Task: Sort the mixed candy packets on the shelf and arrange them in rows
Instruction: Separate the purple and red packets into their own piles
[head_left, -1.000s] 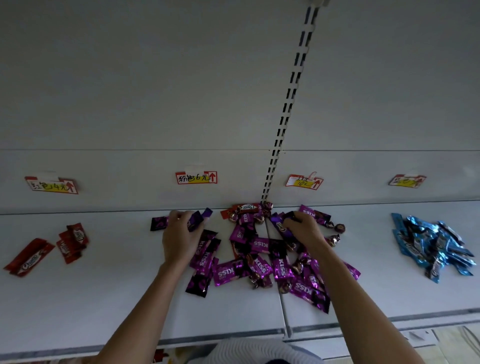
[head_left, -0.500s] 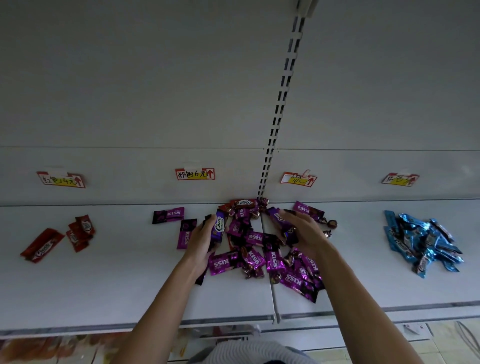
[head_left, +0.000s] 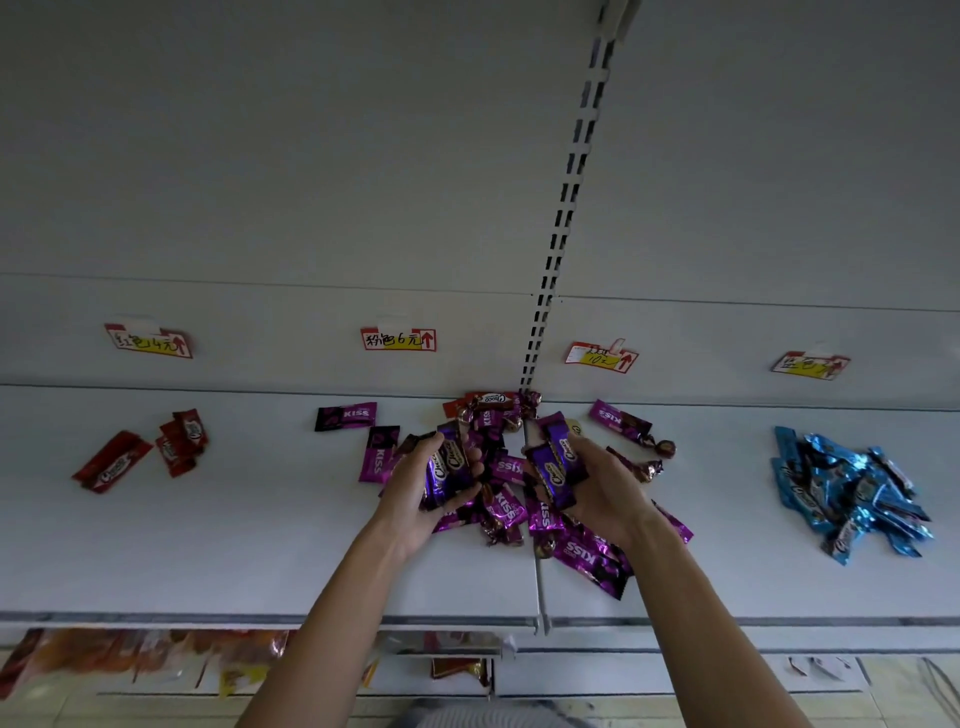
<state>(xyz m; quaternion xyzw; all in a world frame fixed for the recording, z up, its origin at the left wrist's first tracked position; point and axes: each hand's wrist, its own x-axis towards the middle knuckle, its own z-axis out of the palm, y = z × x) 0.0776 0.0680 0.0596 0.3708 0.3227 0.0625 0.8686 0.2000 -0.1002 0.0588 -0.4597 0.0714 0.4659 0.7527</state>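
Observation:
A mixed heap of magenta KISS packets (head_left: 506, 512) and round wrapped sweets lies at the middle of the white shelf (head_left: 234, 561). My left hand (head_left: 415, 488) is raised over the heap, palm up, and grips dark purple packets (head_left: 449, 470). My right hand (head_left: 605, 491) holds more purple packets (head_left: 556, 465) the same way. Two KISS packets (head_left: 345, 417) lie apart to the left of the heap. Red packets (head_left: 179, 441) sit at the far left. A pile of blue packets (head_left: 852, 488) is at the right.
Price tags (head_left: 399, 340) are stuck along the shelf's back panel above each group. A slotted upright (head_left: 561, 228) runs down the back wall to the seam between two shelf boards. Below the front edge hang bags of goods (head_left: 135, 657).
Both hands have lifted from the heap and turned palm up, each now with purple packets in it. Two KISS packets that the left hand covered now lie alone at the left.

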